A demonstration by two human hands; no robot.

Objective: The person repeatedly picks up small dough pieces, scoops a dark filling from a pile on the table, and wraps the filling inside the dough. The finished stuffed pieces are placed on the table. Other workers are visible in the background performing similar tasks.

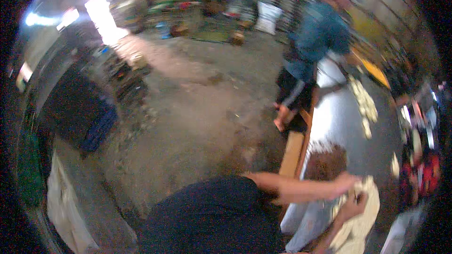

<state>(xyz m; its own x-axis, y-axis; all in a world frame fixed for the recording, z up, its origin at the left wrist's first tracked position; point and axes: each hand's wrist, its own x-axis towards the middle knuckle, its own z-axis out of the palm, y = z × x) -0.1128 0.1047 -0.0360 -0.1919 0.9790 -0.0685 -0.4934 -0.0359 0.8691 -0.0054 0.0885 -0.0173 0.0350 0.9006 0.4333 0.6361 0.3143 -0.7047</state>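
My left hand [348, 182] reaches across to the upper end of a pale cream-coloured piece [369, 204], which may be carved wood. Just below it, my right hand [353, 206] lies against the same piece with its fingers bent. A dark spot shows by the right fingers; blur hides whether it is a tool or a gap. How firmly either hand grips cannot be made out. Near my left forearm is a brown object [326, 162] at the edge of a white sheet [326, 113]. Grey-blue fabric [307, 218] shows below my forearms.
Beyond the sheet, a co-worker [317, 38] in a blue-green top bends over the work surface [360, 148]. More pale pieces [365, 106] lie there. A wooden board [291, 153] runs along the near side. A white sack [267, 17] stands at the back. Dark fabric [81, 109] is at left.
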